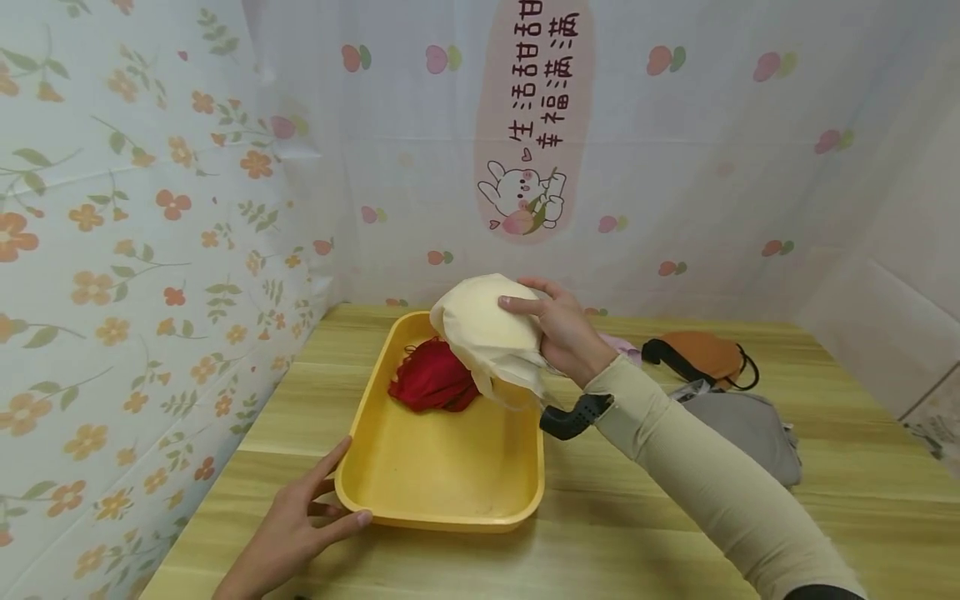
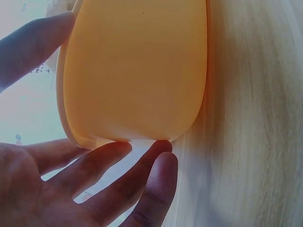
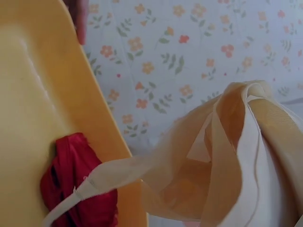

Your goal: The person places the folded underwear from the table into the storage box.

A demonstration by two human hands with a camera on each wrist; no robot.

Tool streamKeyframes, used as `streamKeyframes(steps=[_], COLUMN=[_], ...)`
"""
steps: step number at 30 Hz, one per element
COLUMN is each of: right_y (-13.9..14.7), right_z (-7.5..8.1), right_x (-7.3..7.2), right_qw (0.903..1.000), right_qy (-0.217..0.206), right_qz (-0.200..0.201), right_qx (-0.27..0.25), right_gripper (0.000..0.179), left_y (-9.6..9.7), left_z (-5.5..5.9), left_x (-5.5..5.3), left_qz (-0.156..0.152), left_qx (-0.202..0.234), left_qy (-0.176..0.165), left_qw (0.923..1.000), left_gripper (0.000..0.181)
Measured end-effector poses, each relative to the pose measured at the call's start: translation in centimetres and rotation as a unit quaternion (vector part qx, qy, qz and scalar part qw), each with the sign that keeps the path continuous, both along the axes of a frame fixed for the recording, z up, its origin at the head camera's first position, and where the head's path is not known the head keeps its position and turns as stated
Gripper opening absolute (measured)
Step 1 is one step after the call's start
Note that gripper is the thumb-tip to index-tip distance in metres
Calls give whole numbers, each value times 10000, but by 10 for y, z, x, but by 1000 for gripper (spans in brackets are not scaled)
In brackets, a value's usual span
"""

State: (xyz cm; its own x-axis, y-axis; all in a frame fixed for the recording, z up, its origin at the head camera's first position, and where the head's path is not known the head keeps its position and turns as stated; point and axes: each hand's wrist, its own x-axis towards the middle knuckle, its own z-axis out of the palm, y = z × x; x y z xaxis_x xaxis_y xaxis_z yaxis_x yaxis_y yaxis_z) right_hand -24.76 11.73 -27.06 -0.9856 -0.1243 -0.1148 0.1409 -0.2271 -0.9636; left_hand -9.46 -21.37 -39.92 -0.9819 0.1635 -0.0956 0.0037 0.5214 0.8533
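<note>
My right hand (image 1: 566, 329) grips a cream bra (image 1: 487, 325) above the far right part of a yellow plastic tray (image 1: 442, 525), its thumb lying over the rounded cup. In the right wrist view, a loose strap of the bra (image 3: 118, 172) hangs over the tray, and its folded inner side faces the camera. Around the tray's near left corner, my left hand (image 1: 288, 525) holds the rim with spread fingers and thumb. A red bundled garment (image 1: 435, 375) with thin straps lies inside the tray at the far end.
Right of the tray on the wooden table (image 1: 862, 467) lie a grey folded garment (image 1: 746, 429) and an orange item with dark straps (image 1: 697, 354). A pinkish item (image 1: 626, 346) is partly hidden behind the right hand. Patterned cloth walls (image 1: 405, 175) stand at the back and left.
</note>
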Motion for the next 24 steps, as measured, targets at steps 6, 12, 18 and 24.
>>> streamKeyframes(steps=[6, 12, 18, 24], right_y=[-13, -26, -40, -50], right_z=[4, 5, -3, -20], right_x=[-18, -30, -38, -42], right_qw=[9997, 9986, 9974, 9965], right_qy=[-5, -82, -264, -467], right_qz=[-208, -431, -585, -671], right_qx=[-121, -278, -315, -201], right_gripper=[54, 62, 64, 62], left_y=[-1, -2, -2, -2], left_z=[-1, 0, -1, -2], left_x=[0, 0, -1, -1], left_qz=[-75, -58, -22, -70], left_qx=[-74, -105, -46, 11], left_qy=[68, 89, 70, 149], left_qw=[9999, 9999, 10000, 9999], left_gripper=[95, 95, 95, 95])
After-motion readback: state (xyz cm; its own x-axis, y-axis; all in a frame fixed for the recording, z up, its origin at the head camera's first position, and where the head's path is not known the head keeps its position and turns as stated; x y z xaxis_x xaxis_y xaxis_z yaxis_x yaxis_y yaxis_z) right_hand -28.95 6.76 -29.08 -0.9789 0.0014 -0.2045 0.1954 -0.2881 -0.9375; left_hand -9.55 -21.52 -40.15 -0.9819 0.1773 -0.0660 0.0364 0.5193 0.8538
